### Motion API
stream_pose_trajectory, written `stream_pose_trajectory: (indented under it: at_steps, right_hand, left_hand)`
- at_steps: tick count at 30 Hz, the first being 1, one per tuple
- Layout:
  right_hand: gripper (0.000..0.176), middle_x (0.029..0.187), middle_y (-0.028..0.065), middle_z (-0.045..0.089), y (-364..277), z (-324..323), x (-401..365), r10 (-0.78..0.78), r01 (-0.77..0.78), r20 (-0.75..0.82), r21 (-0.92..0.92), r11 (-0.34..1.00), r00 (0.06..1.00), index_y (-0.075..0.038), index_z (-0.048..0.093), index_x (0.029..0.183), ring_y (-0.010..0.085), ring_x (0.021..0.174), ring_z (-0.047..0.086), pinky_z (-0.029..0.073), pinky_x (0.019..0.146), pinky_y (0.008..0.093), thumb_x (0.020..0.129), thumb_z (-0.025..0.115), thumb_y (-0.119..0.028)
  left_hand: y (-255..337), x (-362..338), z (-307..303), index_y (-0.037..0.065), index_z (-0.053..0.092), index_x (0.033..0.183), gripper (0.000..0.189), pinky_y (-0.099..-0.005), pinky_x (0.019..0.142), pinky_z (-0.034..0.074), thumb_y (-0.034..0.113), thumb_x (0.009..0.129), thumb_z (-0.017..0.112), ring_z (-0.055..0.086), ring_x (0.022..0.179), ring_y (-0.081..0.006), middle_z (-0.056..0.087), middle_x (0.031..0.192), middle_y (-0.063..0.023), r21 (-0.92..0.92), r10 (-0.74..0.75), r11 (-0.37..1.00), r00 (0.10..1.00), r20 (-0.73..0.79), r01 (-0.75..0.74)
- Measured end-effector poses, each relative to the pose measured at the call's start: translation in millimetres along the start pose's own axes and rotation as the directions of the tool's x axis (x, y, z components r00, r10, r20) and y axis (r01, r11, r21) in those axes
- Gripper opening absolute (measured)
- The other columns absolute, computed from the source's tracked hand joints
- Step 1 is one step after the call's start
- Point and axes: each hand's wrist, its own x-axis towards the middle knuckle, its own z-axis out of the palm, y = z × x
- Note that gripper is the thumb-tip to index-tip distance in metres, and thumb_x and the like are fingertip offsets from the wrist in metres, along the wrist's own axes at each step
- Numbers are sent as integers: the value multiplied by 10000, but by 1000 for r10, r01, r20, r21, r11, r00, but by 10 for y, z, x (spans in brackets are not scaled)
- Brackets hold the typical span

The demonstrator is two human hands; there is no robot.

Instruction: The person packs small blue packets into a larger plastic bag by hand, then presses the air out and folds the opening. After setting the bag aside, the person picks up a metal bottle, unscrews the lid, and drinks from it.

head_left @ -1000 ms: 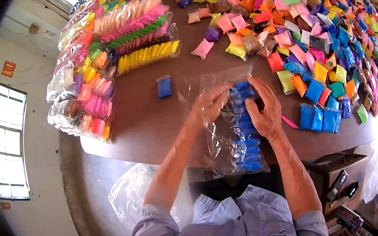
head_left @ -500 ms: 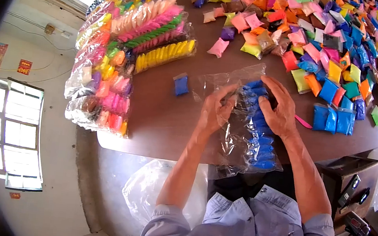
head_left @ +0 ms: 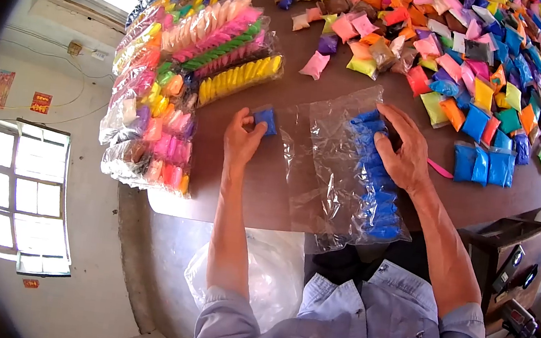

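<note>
Bright daylight, window point(head_left: 21, 187) overexposed | glare on clear bag point(head_left: 333, 176) | fisheye curvature, black corners

Packet heap point(head_left: 482, 66) cut off above, left palm point(head_left: 241, 147) hidden

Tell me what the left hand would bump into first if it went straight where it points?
Probably the small blue packet, right at the fingertips of the left hand. Past it, roughly ahead, is the row of yellow packets, but depth is unclear.

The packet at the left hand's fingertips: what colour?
The packet is blue, shown best in the head view.
</note>
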Motion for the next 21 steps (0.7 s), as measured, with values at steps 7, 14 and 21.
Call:
stream_pose_trajectory:
  at_steps: [7,14,21]
  right_hand:
    - [522,1439,210,669,-10,4,-1,10,-10,-24,37,999,1000,-56,676,1419,394,1322,640,495,1139,445,914,695,-185]
    - [527,1443,209,668,-2,8,-5,13,-13,-9,12,1000,1000,-59,676,1420,383,1336,636,493,1144,441,912,703,-194]
    - [528,1446,205,668,-47,-7,0,38,-37,-8,34,999,999,-61,676,1420,385,1330,640,495,1142,438,911,700,-196]
  left_hand:
    - [134,-236,-313,-16,684,1288,433,-248,629,537,94,892,820,653,758,-115,707,940,-71,-482,-166,844,969,182,235]
    - [603,-807,-60,20,685,1187,285,-245,664,541,97,943,810,671,781,-110,733,965,-57,-563,-107,793,963,247,232]
    - [998,-846,551,-23,661,1194,251,-259,743,583,43,981,777,706,856,-121,743,1029,-62,-602,-126,744,946,299,290]
